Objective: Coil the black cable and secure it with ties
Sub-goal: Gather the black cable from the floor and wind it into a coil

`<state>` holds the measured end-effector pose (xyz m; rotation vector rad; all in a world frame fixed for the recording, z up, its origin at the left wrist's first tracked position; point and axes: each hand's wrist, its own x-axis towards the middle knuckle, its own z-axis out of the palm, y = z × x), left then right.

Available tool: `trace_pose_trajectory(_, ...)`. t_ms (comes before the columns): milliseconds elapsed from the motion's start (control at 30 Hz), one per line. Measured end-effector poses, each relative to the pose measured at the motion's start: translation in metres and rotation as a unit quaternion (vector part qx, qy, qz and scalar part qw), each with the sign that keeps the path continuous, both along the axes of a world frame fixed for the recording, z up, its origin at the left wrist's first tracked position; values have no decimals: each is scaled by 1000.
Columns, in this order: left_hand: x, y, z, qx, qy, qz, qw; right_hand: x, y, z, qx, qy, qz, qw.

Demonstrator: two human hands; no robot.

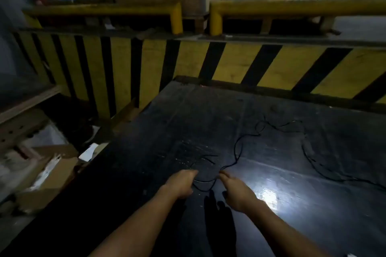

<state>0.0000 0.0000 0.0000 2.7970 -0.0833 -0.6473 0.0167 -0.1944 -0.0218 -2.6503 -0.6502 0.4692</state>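
A thin black cable (237,153) lies loose on a dark table (158,131), snaking from between my hands out to the right side. A small loop of it hangs between my hands near the table's middle. My left hand (181,183) grips the loop's left side with its fingers curled. My right hand (235,189) pinches the cable at the loop's right side with thumb and forefinger. A few short dark strands (208,159), possibly ties, lie just beyond my hands; the dim light hides their detail.
A yellow-and-black striped barrier (240,62) runs behind the table, topped by yellow rails (292,7). Cardboard boxes (52,169) and clutter sit on the floor at the left. A bright glare (267,194) marks the table by my right hand.
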Motion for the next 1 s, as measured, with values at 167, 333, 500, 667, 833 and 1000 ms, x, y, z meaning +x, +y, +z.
trace_pose_trajectory(167, 31, -9, -19, 26, 25, -13, 999, 35, 21, -25, 6, 51, 49, 997)
trace_pose_trajectory(333, 59, 1, -21, 27, 11, -54, 998, 59, 17, -7, 118, -11, 37, 992)
trace_pose_trajectory(500, 90, 13, 48, -80, -67, -21, 994, 81, -29, 83, 253, -70, -45, 964)
trace_pose_trajectory(667, 88, 8, 159, -211, -162, -32, 963, 91, -74, 152, 181, -118, -73, 974)
trace_pose_trajectory(833, 58, -34, 233, -228, -231, -74, 943, 64, -64, 215, 217, -167, -64, 960)
trace_pose_trajectory(1000, 24, -51, 288, -233, -266, -91, 931, 28, -57, 259, 291, -121, 5, 949)
